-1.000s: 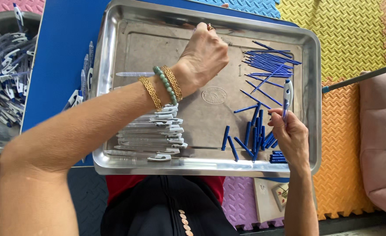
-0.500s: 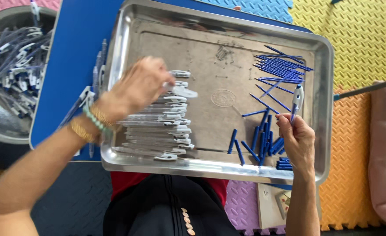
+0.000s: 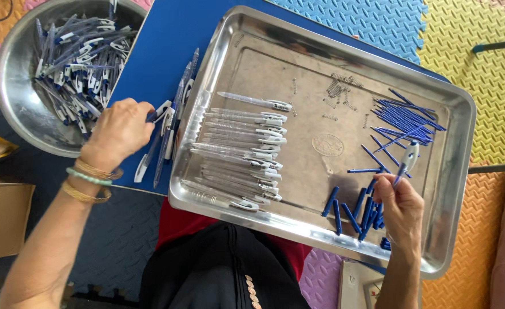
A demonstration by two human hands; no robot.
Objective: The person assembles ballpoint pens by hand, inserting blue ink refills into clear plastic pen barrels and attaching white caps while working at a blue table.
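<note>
My right hand (image 3: 401, 209) hovers over the near right corner of the tray (image 3: 247, 34), a broad rectangle of dull brushed steel with a raised rolled rim; its grip pinches a pen (image 3: 408, 161), a slim white barrel with a thin blue tip pointing down into my fingers. My left hand (image 3: 118, 131) lies off the tray's left rim, on the smooth blue desk (image 3: 161, 51), its grip curled over the clip end of the loose pens (image 3: 169, 123) there, glossy blue and white plastic, lying roughly along the rim; whether it has truly clenched one I cannot tell. Inside the tray, toward its left half, clear barrels (image 3: 238, 154) with white clips are stacked side by side in a tidy row. Toward the tray's far right lie thin blue refills (image 3: 407, 117) in a crossed heap, and just left of my right hand short stubby blue caps (image 3: 355, 209) are scattered. Small wire springs (image 3: 341, 88) sit near the tray's far middle. Left of the tray, beyond the desk edge, a round shiny steel bowl (image 3: 12, 86) holds a tangled pile of pens. Textured foam mats (image 3: 492, 74) in yellow and blue lie beyond the tray.
</note>
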